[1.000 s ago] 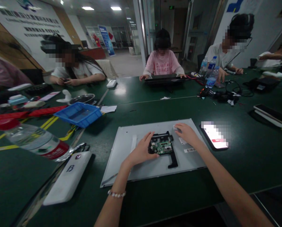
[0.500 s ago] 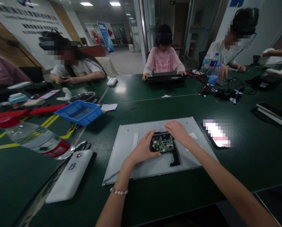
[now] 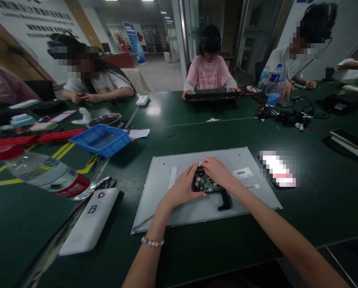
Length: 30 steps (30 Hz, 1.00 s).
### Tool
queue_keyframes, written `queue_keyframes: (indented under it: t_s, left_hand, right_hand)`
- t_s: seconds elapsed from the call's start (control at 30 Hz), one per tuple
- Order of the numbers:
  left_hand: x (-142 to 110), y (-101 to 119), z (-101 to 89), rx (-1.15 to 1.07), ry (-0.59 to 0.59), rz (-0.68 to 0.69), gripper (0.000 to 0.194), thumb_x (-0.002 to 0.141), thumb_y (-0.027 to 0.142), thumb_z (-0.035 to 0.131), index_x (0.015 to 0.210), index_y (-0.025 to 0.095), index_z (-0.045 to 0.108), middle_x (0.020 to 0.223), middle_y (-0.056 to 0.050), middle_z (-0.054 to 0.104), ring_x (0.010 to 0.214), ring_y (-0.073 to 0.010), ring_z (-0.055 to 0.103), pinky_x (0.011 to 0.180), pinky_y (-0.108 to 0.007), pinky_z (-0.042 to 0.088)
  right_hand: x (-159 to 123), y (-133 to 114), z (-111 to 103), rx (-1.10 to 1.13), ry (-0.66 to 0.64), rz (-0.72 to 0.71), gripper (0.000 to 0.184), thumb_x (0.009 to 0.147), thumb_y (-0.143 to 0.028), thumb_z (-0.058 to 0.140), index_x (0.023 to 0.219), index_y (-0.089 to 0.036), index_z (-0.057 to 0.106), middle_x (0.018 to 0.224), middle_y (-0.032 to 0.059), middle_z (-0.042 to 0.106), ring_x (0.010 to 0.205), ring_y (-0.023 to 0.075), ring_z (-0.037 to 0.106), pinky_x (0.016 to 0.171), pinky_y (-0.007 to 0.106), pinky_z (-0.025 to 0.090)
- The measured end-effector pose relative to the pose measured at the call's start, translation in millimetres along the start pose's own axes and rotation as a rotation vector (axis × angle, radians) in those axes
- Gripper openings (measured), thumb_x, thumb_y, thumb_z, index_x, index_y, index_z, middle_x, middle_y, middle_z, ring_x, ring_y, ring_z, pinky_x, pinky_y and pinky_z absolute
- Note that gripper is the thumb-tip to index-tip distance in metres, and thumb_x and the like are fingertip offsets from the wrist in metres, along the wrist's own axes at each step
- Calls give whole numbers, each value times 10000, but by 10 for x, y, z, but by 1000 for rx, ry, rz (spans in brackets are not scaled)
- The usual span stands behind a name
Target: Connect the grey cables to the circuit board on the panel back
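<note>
Head view:
- Flat metal-backed panel (image 3: 193, 214), pale grey, lying on the dark green table (image 3: 181, 138) in front of the person I am watching.
- Green circuit board (image 3: 207, 184), resting over the middle of the panel and partly covered by both hands; the foot of a black bracket (image 3: 225, 200) extends below it.
- Left hand (image 3: 181, 186), thumb and fingers set wide about the board's left side; whether it grips, I cannot tell. A beaded bracelet (image 3: 153, 242) circles the wrist.
- Right hand (image 3: 217, 171), above the board's upper edge, fingertips narrowed on a small white piece (image 3: 200, 164), close beside the left fingertips.
- White tape strip (image 3: 172, 177) and printed label (image 3: 242, 173), on the panel, left and right of the hands respectively.
- Smartphone (image 3: 276, 170), lit, just beyond the panel's right edge.
- Water bottle (image 3: 47, 172) with red cap, lying tilted near a white power bank (image 3: 90, 222); a blue plastic tray (image 3: 108, 150) stands behind.
- Co-worker in pink (image 3: 209, 74), seated opposite, both hands at a dark flat device (image 3: 211, 96).
</note>
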<state>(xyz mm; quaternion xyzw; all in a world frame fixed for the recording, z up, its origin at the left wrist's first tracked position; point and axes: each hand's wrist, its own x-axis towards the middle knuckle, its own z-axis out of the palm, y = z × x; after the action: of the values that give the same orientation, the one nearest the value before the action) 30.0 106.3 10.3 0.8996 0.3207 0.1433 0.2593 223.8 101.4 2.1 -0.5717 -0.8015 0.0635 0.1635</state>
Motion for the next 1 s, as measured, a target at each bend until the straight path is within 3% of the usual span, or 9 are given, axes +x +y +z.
queue_keyframes:
  t_s: [0.27, 0.4, 0.67, 0.8, 1.0]
  left_hand:
    - [-15, 15, -3, 12, -1, 1, 1038, 694, 471, 694, 1477, 236, 54, 1522, -121, 199, 1369, -331, 257, 1122, -504, 255]
    - [-25, 35, -20, 4, -21, -31, 1053, 689, 472, 696, 1480, 256, 35, 1524, -117, 195, 1368, -350, 256, 1110, -527, 262]
    - [-42, 41, -36, 19, -33, -45, 1039, 695, 482, 687, 1483, 242, 53, 1529, -109, 186, 1374, -350, 241, 1122, -515, 255]
    - [-47, 51, -40, 23, -42, -49, 1031, 702, 496, 678, 1485, 231, 61, 1528, -121, 182, 1373, -357, 239, 1115, -532, 253]
    - [-52, 71, -44, 8, -44, -61, 1035, 705, 507, 677, 1487, 250, 50, 1535, -111, 170, 1368, -366, 246, 1107, -542, 265]
  right_hand:
    - [2, -38, -79, 52, 16, 43, 345, 894, -147, 418, 1207, -146, 561, 1091, 109, 648, 1036, 203, 569, 911, 300, 415]
    - [-95, 73, -205, 92, 63, 119, 373, 899, -192, 422, 1251, -155, 542, 1144, 103, 643, 1044, 203, 580, 914, 313, 427]
    - [-732, 722, -429, 140, -54, 308, 332, 802, -221, 555, 1109, -139, 652, 1107, 129, 644, 1003, 233, 603, 892, 338, 443]
    - [-946, 768, -447, 193, -66, 352, 292, 765, -218, 571, 1024, -143, 683, 1060, 117, 647, 930, 220, 620, 841, 336, 464]
    - [-1032, 727, -400, 329, -42, 401, 232, 759, -203, 547, 948, -170, 678, 933, 82, 678, 811, 189, 642, 728, 324, 497]
